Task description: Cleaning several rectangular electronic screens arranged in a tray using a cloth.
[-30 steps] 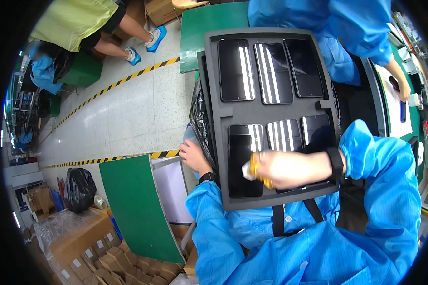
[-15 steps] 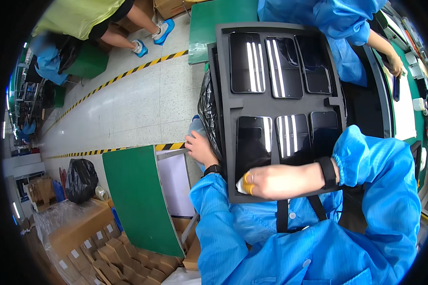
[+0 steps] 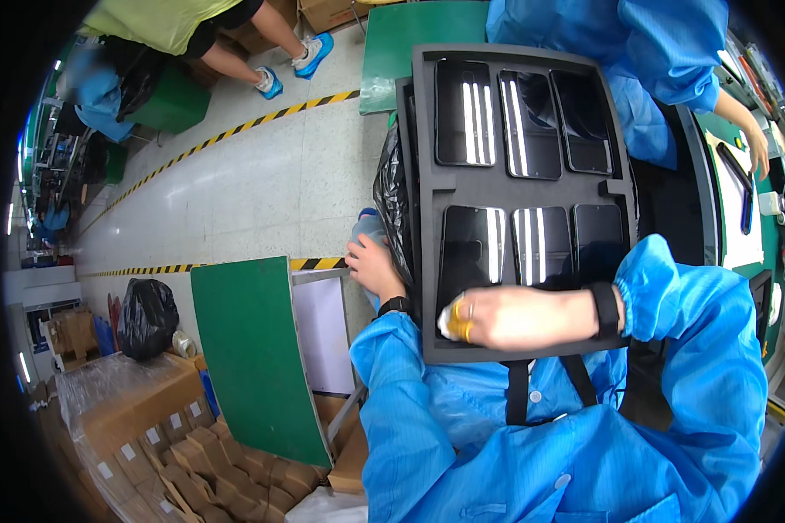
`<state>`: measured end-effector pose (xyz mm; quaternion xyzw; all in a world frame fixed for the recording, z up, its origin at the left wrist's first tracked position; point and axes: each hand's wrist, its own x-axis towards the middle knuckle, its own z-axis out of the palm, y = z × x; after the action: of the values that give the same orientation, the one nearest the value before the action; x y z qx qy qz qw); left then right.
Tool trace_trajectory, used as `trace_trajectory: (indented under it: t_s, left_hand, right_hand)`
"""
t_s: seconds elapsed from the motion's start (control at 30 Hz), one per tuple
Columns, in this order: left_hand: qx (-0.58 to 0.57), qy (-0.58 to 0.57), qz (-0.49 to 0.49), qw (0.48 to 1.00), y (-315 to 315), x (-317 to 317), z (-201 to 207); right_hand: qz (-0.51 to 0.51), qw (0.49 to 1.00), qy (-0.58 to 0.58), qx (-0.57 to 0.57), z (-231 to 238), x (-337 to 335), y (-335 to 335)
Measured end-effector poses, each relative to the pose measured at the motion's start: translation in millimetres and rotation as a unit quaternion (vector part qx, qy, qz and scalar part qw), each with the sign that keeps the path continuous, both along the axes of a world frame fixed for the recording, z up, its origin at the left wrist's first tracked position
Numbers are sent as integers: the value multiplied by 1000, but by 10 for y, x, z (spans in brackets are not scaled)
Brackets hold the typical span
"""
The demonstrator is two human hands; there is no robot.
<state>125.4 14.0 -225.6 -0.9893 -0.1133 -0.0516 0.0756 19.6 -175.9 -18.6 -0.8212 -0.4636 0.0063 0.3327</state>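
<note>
A black foam tray [image 3: 519, 189] holds two rows of dark glossy smartphones, their screens reflecting strip lights. Over the near-left smartphone [image 3: 473, 248] lies my right hand [image 3: 506, 319], blurred by motion, with yellow covers on its fingertips. Those fingers are pinched on a small white piece [image 3: 446, 322] that looks like a cloth wipe, against the phone's lower end. My left hand [image 3: 374, 266] is beyond the tray's left side, beside a black plastic bag [image 3: 393, 205]. Its fingers curl against a blue-grey object [image 3: 369, 228] whose kind I cannot make out.
A co-worker in blue stands at the tray's far right; their hand [image 3: 756, 150] is near a phone [image 3: 738, 188] on a white mat [image 3: 741, 244]. To my left are a green board [image 3: 249, 349] and cardboard boxes [image 3: 161, 397]. Another person's covered shoes [image 3: 310, 57] are farther off.
My right hand has slid slightly up the near-left phone with the white piece. The co-worker's hand has come off the phone, which now lies on the mat. My left hand stays in place.
</note>
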Motion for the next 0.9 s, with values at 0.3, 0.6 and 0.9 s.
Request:
trace_trajectory:
  t_s: [0.3, 0.6, 0.9]
  left_hand:
    - [84, -77, -30, 993, 33, -28, -82]
    - [105, -74, -37, 991, 35, 13, -141]
    - [56, -75, -19, 995, 30, -21, -80]
  right_hand:
    - [-105, 992, -59, -39, -85, 305, -69]
    - [96, 995, 20, -16, -18, 101, -16]
    - [175, 979, 64, -77, 105, 70, -565]
